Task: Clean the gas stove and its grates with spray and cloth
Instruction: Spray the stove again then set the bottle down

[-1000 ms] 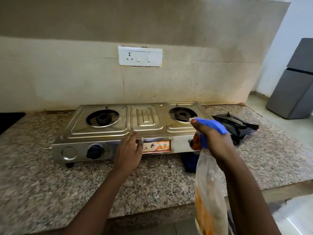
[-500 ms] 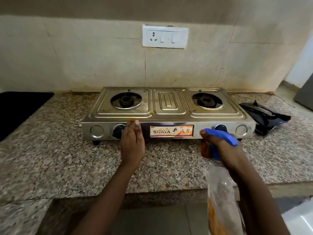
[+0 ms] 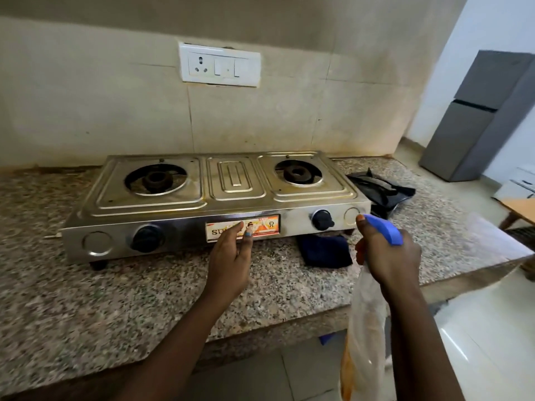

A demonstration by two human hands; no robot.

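Observation:
A steel two-burner gas stove stands on the granite counter, its burners bare. The black grates lie stacked on the counter to the stove's right. A dark blue cloth lies under the stove's front right corner. My left hand hovers with loose, straight fingers in front of the stove's label, holding nothing. My right hand grips a clear spray bottle with a blue trigger head, its nozzle toward the stove's front right.
A white socket panel sits on the tiled wall behind the stove. A grey fridge stands at the far right, past the counter's end. The counter's front edge runs just below my forearms.
The view has swung and come closer to the stove. My left hand has shifted right, from the left knob to the label. The spray bottle stays in my right hand near the right knob.

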